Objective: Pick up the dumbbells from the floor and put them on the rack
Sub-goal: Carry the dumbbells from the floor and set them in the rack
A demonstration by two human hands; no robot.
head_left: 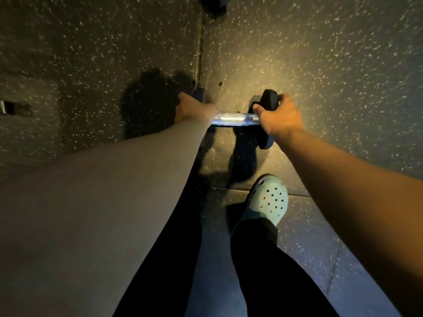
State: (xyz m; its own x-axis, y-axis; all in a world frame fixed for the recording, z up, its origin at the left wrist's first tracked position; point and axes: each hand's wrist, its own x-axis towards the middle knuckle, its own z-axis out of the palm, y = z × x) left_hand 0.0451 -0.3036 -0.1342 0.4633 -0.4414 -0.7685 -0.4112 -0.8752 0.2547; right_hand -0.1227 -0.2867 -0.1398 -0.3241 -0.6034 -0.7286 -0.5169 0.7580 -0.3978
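Note:
A dumbbell with a shiny chrome handle (233,118) and black hexagonal heads hangs just above the speckled rubber floor. My left hand (192,109) is closed over its left head, which is mostly hidden. My right hand (278,117) grips the right head (270,99), with the thumb on the inner side and the fingers over the top. The bar runs left to right between both hands. No rack is in view.
Dark speckled floor mats (332,65) meet at a seam (200,53) running away from me. My foot in a pale green clog (271,200) stands just behind the dumbbell. A dark object (214,5) lies at the top edge, and a slot-like fitting (9,107) at far left.

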